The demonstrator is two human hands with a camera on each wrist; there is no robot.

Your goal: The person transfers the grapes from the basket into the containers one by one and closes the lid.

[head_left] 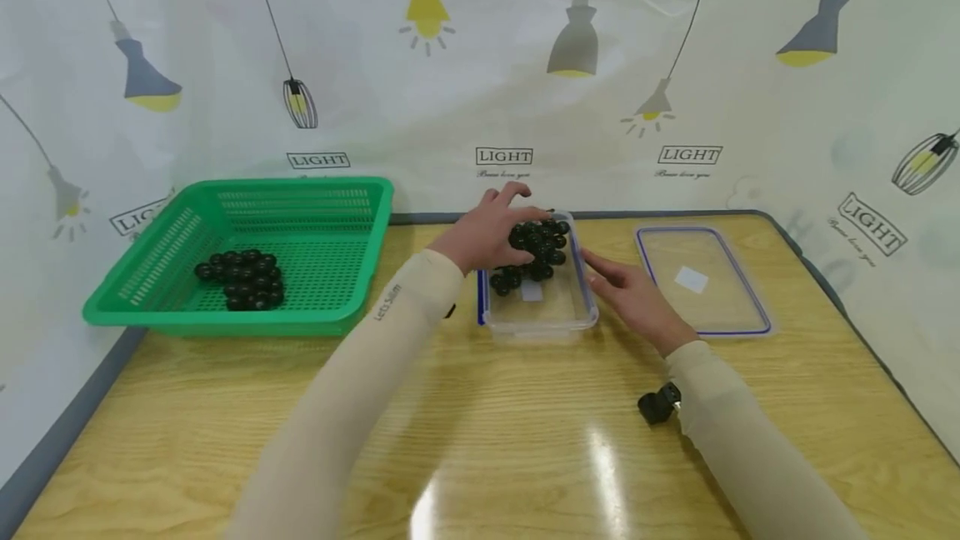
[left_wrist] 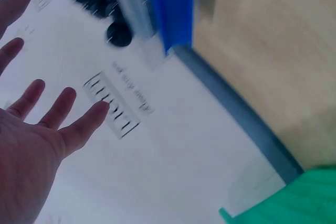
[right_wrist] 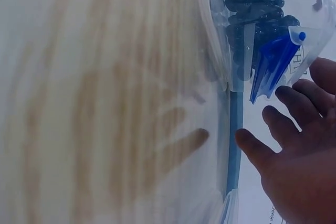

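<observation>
A bunch of dark grapes (head_left: 542, 247) lies in a clear plastic container (head_left: 540, 323) with blue side clips. Over the container's left side is my left hand (head_left: 491, 227), its fingers spread above and beside the grapes. In the left wrist view the left hand (left_wrist: 37, 135) has extended fingers with nothing between them. My right hand (head_left: 633, 298) is at the container's right wall, fingertips at or very near it. The right wrist view shows the right hand (right_wrist: 299, 140) with loosely extended fingers below a blue clip (right_wrist: 275, 64).
A green basket (head_left: 360, 290) on the left holds another bunch of dark grapes (head_left: 243, 279). The clear lid with a blue seal (head_left: 720, 302) lies flat right of the container. A printed wall covering (head_left: 495, 107) rises behind the wooden table (head_left: 525, 440). A black device (head_left: 660, 404) sits at my right wrist.
</observation>
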